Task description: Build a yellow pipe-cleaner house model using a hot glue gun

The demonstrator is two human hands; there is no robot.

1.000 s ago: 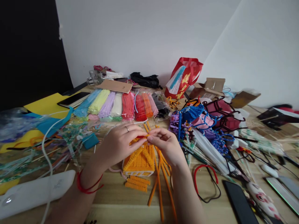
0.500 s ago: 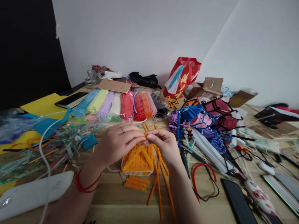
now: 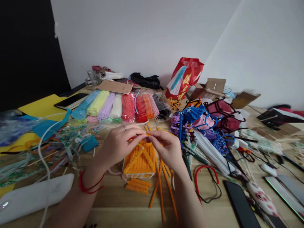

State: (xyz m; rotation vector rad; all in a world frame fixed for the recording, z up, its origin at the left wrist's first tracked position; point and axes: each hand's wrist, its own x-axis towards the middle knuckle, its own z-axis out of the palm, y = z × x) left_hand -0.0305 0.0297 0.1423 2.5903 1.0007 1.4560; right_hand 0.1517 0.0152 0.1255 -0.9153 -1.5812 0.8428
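Fingertips of my left hand (image 3: 122,142) and my right hand (image 3: 166,145) meet in a pinch, with a small piece of orange pipe cleaner (image 3: 147,135) between them, mostly covered by the fingers. Just below them stands a little house-like form (image 3: 140,160) wrapped in orange pipe cleaner, with a white lower edge. In front of it lie a few short twisted orange pieces (image 3: 137,186). Several long straight orange pipe cleaners (image 3: 162,193) spread over the wooden table beside and under my right hand.
Bagged bundles of coloured pipe cleaners (image 3: 116,106) lie behind my hands. To the right are a blue and purple pipe-cleaner pile (image 3: 194,117), a red bag (image 3: 185,79) and a black phone (image 3: 239,202). A white device (image 3: 35,199) with a cable sits at left.
My fingertips have shifted slightly on the orange piece; the left fingers are straighter and the right thumb has moved. The whole view has drifted a little.
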